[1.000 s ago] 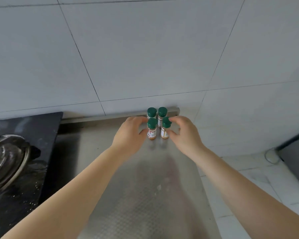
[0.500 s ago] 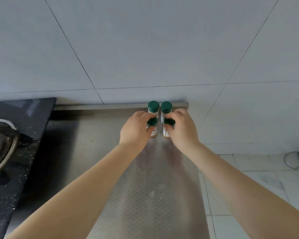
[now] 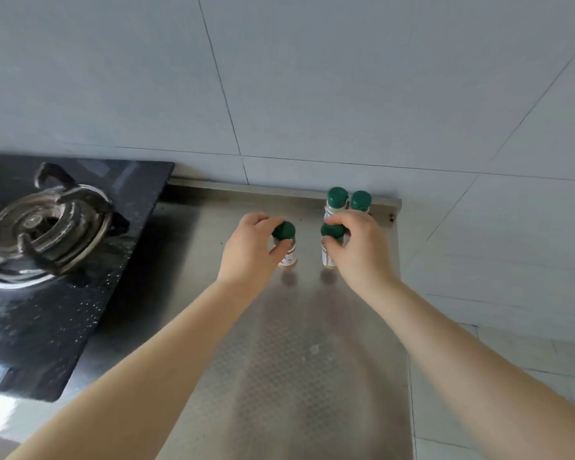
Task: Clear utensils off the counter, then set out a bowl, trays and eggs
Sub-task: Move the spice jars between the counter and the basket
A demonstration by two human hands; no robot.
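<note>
Gripping 1 green-capped spice bottle each, the left hand (image 3: 251, 250) holds the left bottle (image 3: 287, 244) and the right hand (image 3: 359, 250) the right bottle (image 3: 330, 247), both upright. 2 more bottles (image 3: 337, 201) stand at 12 o'clock, nearest the right hand, on the steel counter (image 3: 299, 360).

Soft even daylight, faint glare patch on steel counter (image 3: 312, 376), dim blurred reflections under spice jars (image 3: 287, 250), wide-angle bowing of wall tile lines at edges, slight motion softness
</note>
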